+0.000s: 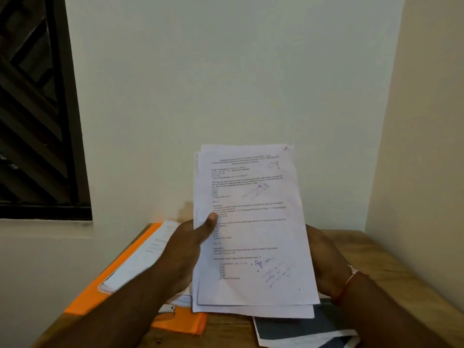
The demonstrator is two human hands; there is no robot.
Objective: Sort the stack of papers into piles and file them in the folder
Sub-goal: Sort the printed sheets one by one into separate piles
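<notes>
Stack of papers (251, 222): held up in the air over the worktop (376, 252), front page facing the camera.
Writing: "C9" in pen near the top right corner. There are purple scribbles lower down, and the printed lines are too blurry to read.
Left hand (185, 249): pinches the left edge, thumb (208, 222) on the front page.
Right hand (324, 262): at the right edge, fingers hidden behind the sheets, so its grip cannot be told.
Folder (105, 285): orange, lying on the left of the worktop with more sheets (145, 252) on it.

Wooden table (381, 249), dark window grille (32, 109)
</notes>
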